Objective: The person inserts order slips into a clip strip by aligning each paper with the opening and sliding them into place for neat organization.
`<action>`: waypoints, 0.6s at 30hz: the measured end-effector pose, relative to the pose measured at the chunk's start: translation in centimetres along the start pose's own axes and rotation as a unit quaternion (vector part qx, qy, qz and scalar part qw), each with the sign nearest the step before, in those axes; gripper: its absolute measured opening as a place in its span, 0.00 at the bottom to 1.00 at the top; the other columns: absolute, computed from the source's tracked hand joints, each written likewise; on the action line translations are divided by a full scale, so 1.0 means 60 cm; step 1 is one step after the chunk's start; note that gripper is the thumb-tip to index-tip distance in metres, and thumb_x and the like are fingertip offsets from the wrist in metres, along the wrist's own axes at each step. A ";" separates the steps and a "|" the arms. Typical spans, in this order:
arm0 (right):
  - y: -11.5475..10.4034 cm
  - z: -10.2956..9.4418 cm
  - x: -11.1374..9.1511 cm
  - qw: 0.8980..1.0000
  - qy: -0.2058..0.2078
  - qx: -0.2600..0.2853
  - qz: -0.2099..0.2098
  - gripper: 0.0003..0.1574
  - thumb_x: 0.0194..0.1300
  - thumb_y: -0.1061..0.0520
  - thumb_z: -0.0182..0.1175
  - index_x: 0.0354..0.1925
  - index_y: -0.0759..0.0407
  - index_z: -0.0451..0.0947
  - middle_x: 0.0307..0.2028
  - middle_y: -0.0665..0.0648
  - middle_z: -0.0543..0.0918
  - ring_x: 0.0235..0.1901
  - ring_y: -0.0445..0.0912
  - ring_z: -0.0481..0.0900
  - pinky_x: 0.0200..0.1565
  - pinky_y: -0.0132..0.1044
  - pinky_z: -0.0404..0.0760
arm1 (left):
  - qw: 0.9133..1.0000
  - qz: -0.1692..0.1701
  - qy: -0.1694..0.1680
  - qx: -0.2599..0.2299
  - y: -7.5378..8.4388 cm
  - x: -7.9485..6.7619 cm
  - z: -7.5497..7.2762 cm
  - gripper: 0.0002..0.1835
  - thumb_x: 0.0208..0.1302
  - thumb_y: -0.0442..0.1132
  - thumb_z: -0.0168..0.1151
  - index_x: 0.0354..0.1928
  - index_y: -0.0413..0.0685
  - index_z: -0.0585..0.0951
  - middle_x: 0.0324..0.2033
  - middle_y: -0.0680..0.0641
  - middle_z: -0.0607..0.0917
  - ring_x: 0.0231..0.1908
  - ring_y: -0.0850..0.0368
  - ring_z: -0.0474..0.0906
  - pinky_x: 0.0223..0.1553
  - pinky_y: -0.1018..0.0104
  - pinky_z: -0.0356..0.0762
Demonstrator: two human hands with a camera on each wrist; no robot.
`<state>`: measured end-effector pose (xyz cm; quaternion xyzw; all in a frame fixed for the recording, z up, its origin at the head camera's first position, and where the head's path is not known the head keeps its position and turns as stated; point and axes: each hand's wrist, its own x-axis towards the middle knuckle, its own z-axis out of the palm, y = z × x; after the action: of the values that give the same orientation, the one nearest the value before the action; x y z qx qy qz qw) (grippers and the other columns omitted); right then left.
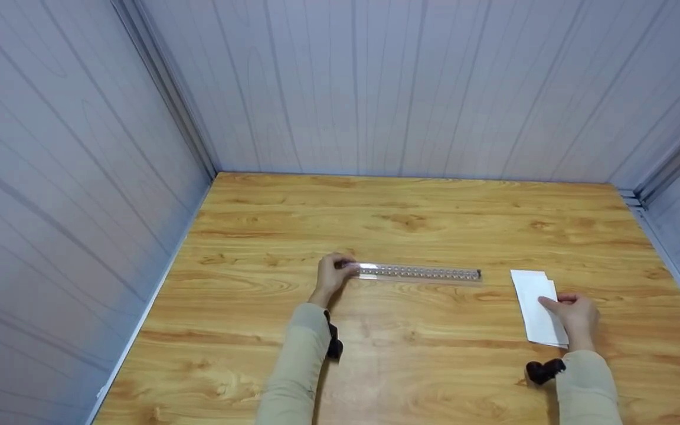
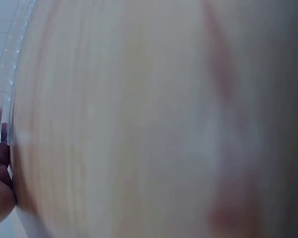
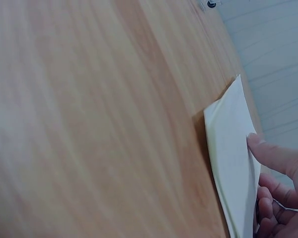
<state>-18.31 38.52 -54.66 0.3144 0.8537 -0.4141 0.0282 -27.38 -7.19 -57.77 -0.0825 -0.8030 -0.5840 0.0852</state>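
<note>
My left hand (image 1: 334, 275) grips the left end of a long clear plastic strip (image 1: 417, 272) lined with rows of small round shapes. A dark spot marks the strip's far right end. In the left wrist view the strip (image 2: 8, 84) runs up the left edge, its near end between thumb and fingers. Over on the right, my right hand (image 1: 579, 317) pinches the right side of a folded white paper or tissue (image 1: 533, 307). The right wrist view shows the thumb on top of the folded sheet (image 3: 233, 153) and the other fingers beneath its edge.
Both things are over a wood-grain table (image 1: 411, 366). Pale panel walls (image 1: 375, 88) enclose its back and sides. A black wrist camera (image 1: 334, 339) is on the left sleeve, and another black wrist camera (image 1: 543, 372) is on the right.
</note>
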 end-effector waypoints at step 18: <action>0.002 0.001 0.003 1.000 0.014 -0.012 -0.009 0.34 0.50 0.48 0.65 0.46 0.71 0.70 0.33 0.59 0.75 0.35 0.51 0.69 0.32 0.36 0.64 | 1.000 -0.015 -0.009 -0.010 0.000 0.000 -0.003 0.09 0.43 0.27 0.68 0.29 0.29 0.81 0.27 0.38 0.81 0.29 0.50 0.75 0.32 0.66 0.71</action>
<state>-18.37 38.62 -54.85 0.3124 0.8618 -0.3994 0.0170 -27.39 -7.35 -57.70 -0.0767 -0.7992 -0.5922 0.0687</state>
